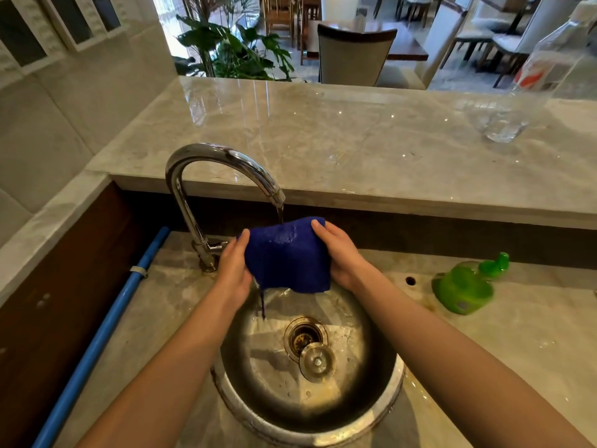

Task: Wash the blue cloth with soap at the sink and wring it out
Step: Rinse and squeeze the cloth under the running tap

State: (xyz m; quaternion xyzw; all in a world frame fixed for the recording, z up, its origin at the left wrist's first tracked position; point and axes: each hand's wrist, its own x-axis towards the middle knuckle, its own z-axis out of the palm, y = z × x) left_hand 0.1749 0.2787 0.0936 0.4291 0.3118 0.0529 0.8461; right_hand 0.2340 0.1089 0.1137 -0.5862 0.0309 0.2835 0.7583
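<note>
The dark blue cloth (pixel 287 255) is stretched between both hands above the round steel sink (pixel 371 412). Water runs from the chrome tap (pixel 223 156) onto the cloth's top edge, and the fabric looks wet. My left hand (pixel 233 271) grips the cloth's left side, thumb on top. On the right side, my right hand (pixel 339 253) grips it the same way. A loose blue thread hangs from the cloth's lower left corner. A green soap bottle (pixel 465 286) lies on the counter to the right of the sink.
The sink's drain (pixel 304 336) is open, with its round strainer lid (pixel 317 362) lying beside it. A blue pipe (pixel 106 324) runs along the left. A clear glass (pixel 500 124) and a plastic bottle (pixel 555 56) stand on the raised marble ledge at the back right.
</note>
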